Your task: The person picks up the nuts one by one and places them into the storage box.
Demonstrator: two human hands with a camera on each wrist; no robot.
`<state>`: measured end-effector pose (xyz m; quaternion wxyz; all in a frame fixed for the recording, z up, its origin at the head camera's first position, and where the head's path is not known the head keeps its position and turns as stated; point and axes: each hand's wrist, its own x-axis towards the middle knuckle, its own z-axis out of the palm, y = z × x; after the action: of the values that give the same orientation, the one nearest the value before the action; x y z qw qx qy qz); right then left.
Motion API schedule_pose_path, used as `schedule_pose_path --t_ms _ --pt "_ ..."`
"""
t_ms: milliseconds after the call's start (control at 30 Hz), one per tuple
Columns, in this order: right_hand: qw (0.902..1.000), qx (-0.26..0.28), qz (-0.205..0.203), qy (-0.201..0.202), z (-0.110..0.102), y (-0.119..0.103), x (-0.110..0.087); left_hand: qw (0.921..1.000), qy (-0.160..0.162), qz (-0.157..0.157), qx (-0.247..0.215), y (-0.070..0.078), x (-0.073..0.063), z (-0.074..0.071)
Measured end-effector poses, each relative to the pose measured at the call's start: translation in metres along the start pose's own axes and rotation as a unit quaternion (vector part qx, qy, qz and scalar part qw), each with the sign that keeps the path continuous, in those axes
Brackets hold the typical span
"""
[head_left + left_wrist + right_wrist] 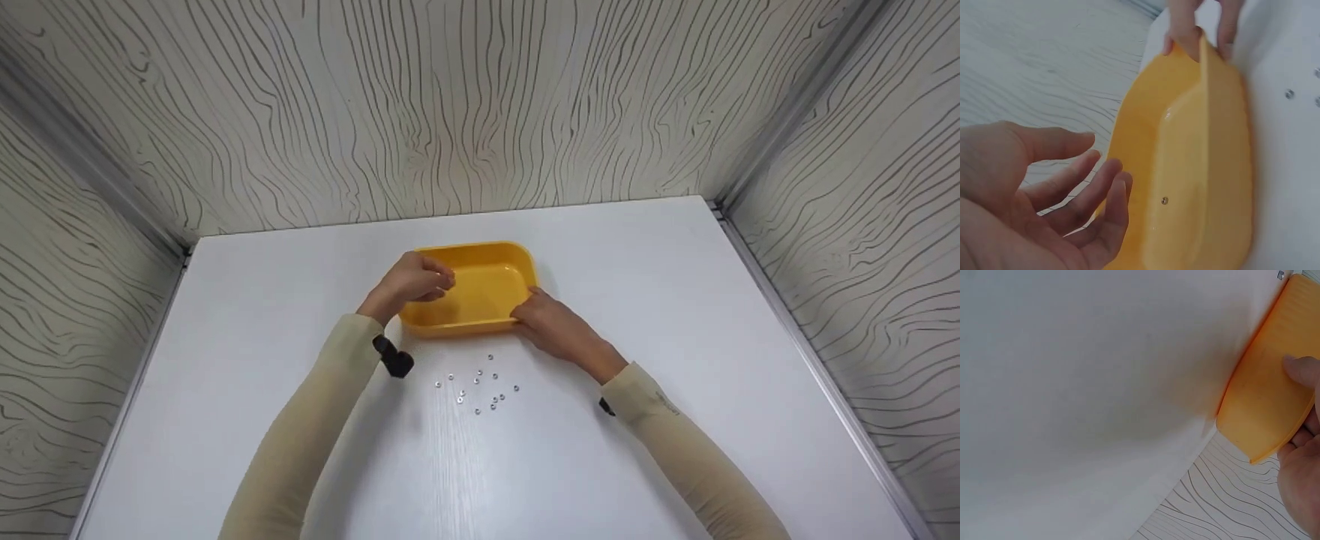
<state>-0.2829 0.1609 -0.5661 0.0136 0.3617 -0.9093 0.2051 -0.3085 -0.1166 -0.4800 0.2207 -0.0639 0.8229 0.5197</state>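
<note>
A yellow plastic tray (480,327) lies on the white table. My right hand (551,322) grips its near right corner; in the right wrist view the thumb (1300,370) presses the outer wall while the fingers go over the rim. Above the tray's left end hovers my left hand (418,279), its fingers loosely bent with nothing between them in the left wrist view. One small metal nut (1165,201) lies on the tray's floor, below the left fingertips. In front of the tray several more small metal nuts (477,381) are scattered on the table.
The white table (637,300) ends at the back against a wood-grain panel (480,112). Similar panels with metal corner posts (795,112) stand at both sides. A black wrist device (393,357) hangs under the left cuff.
</note>
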Motion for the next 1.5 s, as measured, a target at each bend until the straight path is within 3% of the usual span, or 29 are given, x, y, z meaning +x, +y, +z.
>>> schedule_pose_path --t_ms 167,267,467,567,767,867,1000,1267,1400,1500 --pt "1.0000 -0.001 -0.009 0.001 -0.001 0.001 0.000 0.9965 -0.030 0.055 0.055 -0.002 -0.024 0.003" --pt "0.9999 -0.004 -0.013 0.003 -0.002 0.001 -0.001 0.9900 -0.036 0.094 0.099 -0.002 -0.038 0.007" --pt "0.9997 -0.018 -0.013 0.013 -0.004 0.001 -0.004 0.9581 -0.043 0.190 0.210 -0.007 -0.059 0.023" --pt "0.9995 -0.027 -0.012 0.015 -0.004 0.000 -0.004 0.9493 -0.059 0.205 0.231 -0.015 -0.071 0.029" --pt "0.9997 -0.015 -0.017 0.009 -0.003 -0.003 0.000 0.9454 -0.069 0.223 0.227 -0.045 -0.086 0.031" --pt "0.9996 -0.018 -0.019 0.010 -0.002 -0.004 0.000 0.9339 -0.059 0.244 0.255 -0.061 -0.089 0.034" --pt "0.9995 -0.020 -0.022 0.014 0.000 -0.003 -0.001 0.9028 -0.019 0.269 0.335 -0.077 -0.093 0.041" --pt "0.9997 -0.017 -0.009 0.013 0.000 -0.003 -0.003 0.8048 0.067 0.358 0.469 -0.104 -0.090 0.054" --pt "0.9999 -0.014 -0.002 0.008 0.001 -0.004 -0.004 0.7701 0.074 0.368 0.516 -0.116 -0.087 0.057" --pt "0.9999 -0.008 -0.004 0.008 0.001 -0.003 -0.005 0.7540 0.067 0.371 0.538 -0.121 -0.086 0.058"
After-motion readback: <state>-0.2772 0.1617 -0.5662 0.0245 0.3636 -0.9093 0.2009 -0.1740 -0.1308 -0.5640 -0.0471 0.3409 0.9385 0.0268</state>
